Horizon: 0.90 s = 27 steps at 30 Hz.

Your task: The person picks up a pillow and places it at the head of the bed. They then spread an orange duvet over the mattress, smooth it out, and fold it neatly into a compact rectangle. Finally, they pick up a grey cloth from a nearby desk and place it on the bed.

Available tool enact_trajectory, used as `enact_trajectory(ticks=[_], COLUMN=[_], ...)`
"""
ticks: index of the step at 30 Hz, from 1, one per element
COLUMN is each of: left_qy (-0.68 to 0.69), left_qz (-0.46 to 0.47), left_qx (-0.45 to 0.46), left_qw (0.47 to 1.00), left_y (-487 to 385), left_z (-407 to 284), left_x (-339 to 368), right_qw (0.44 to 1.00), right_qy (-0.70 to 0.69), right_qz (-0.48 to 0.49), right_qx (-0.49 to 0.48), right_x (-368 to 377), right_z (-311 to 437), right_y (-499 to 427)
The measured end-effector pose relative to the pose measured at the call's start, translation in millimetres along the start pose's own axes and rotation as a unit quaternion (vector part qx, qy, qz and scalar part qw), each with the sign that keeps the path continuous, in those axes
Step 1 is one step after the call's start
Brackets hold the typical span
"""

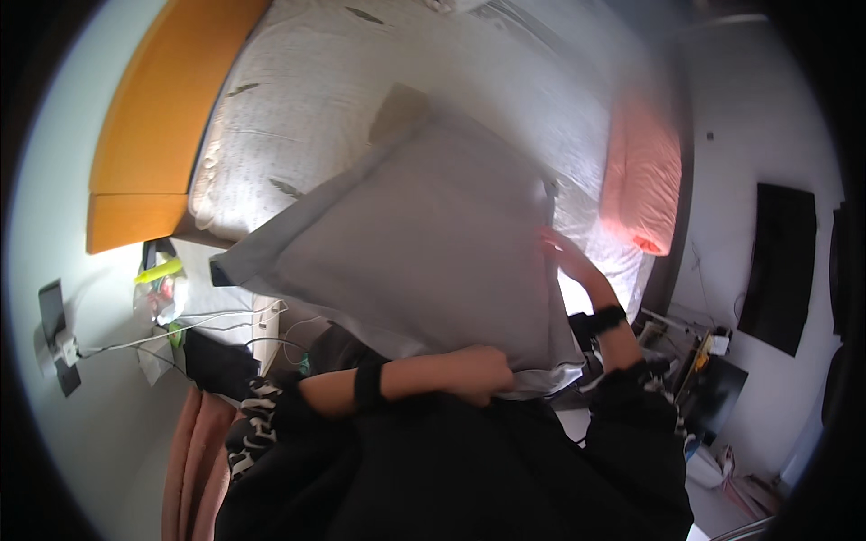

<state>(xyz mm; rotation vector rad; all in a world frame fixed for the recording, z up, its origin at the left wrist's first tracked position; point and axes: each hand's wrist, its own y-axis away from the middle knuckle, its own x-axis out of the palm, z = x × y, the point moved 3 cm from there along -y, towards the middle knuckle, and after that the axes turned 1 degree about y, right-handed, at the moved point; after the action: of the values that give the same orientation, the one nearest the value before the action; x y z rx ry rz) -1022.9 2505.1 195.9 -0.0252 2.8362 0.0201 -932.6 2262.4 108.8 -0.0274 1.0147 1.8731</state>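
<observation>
A large grey pillow in a flanged pillowcase (419,250) is held up before my body, partly over the bed. My left hand (480,372) is closed on its lower edge, near the bottom right corner. Against the pillow's right side lies my right hand (565,253), blurred, with the fingers partly spread; whether it grips the fabric cannot be told. Both wrists wear black bands. Beyond the pillow, the bed's pale leaf-patterned sheet (311,122) shows, with a small brownish patch (399,111) behind the pillow's top corner.
A rolled pink quilt (639,176) lies along the bed's right edge. The orange headboard (155,115) stands at left, beside a white nightstand (213,284) with cables and a plastic bag (161,297). Dark screens (778,267) are at right. Pink fabric (196,460) hangs at lower left.
</observation>
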Motion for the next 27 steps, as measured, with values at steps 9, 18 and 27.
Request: enact_trajectory(ticks=[9,18,27], left_qy=[0.044,0.128,0.279], left_qz=[0.071,0.025,0.028], left_qx=[-0.042,-0.06,-0.046], left_qw=[0.996,0.99,0.959], left_y=[5.2,15.6,-13.7], left_z=[15.8,64.3,85.5], left_x=[14.0,22.2,23.7], right_qw=[0.931,0.94,0.969], right_qy=[0.364,0.281,0.217], right_qz=[-0.006,-0.089,0.026], right_qx=[0.003,0.169,-0.114], right_x=[10.9,-5.2,50.7], right_z=[-62.0,-101.4,-32.3], right_y=[-154.9,-227.1,-131.3])
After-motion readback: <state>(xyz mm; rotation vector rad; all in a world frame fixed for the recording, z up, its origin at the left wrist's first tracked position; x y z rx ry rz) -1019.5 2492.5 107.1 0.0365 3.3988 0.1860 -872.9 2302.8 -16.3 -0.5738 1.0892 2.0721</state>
